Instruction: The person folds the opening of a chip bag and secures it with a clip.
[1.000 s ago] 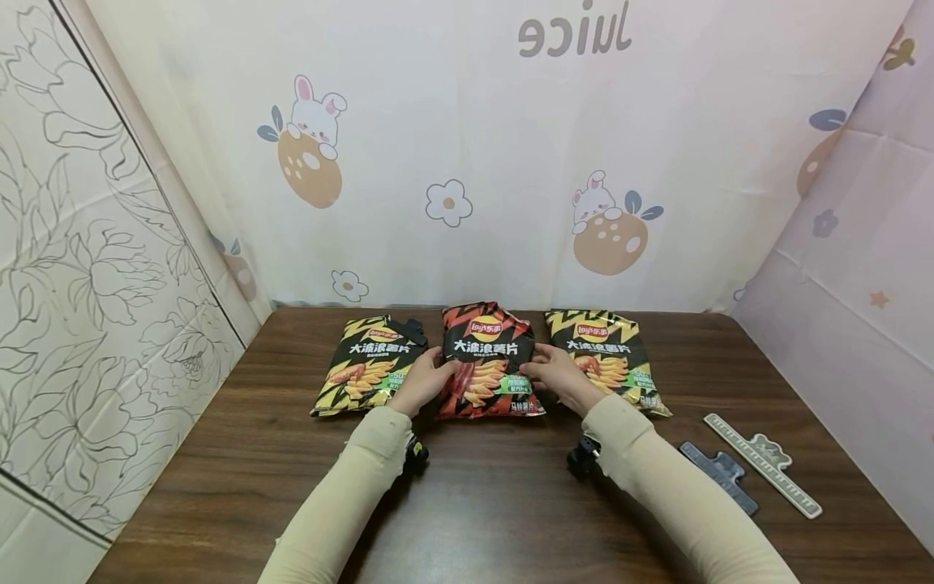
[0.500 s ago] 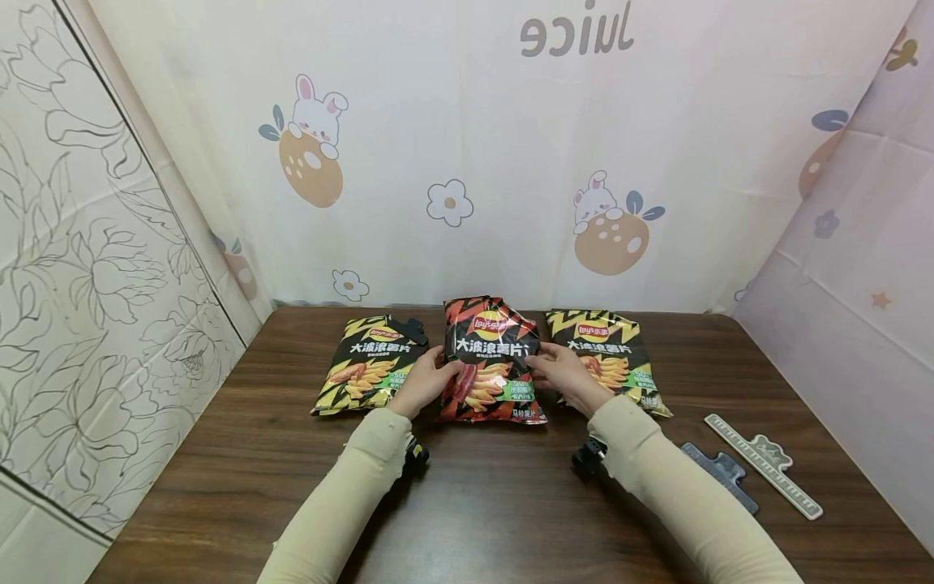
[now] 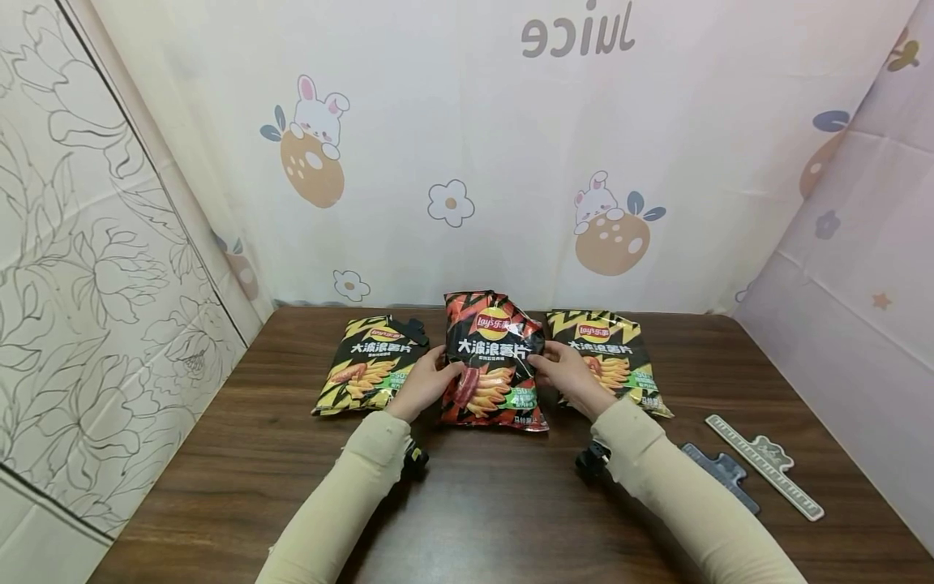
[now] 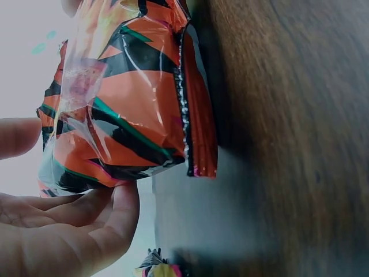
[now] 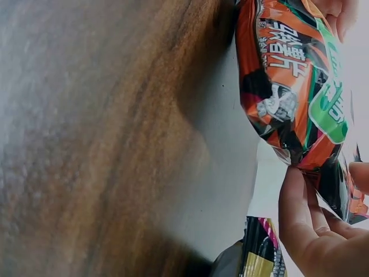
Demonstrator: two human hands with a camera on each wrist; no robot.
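A red-and-black bag of chips (image 3: 490, 381) is in the middle of the head view, its top end raised and its front facing me. My left hand (image 3: 422, 384) grips its left edge, and my right hand (image 3: 575, 378) grips the right edge. In the left wrist view, the thumb is at the front of the bag (image 4: 135, 92) and the curled fingers (image 4: 124, 210) reach behind and under its side. The right wrist view shows the fingers (image 5: 295, 199) pressed to the bag's side (image 5: 288, 57), thumb opposite; its lower seam is near the table.
To the left lies a yellow-and-black bag of chips (image 3: 365, 369) with a black clip (image 3: 412, 330) at its top corner. A second yellow-and-black bag (image 3: 601, 349) lies to the right. A dark grey clip (image 3: 722, 477) and a pale clip (image 3: 766, 466) lie at the table's right.
The red bag's top end has risen, and the bag now stands steeper, with its bottom slightly nearer me. My right hand has shifted slightly right; both hands keep their hold.
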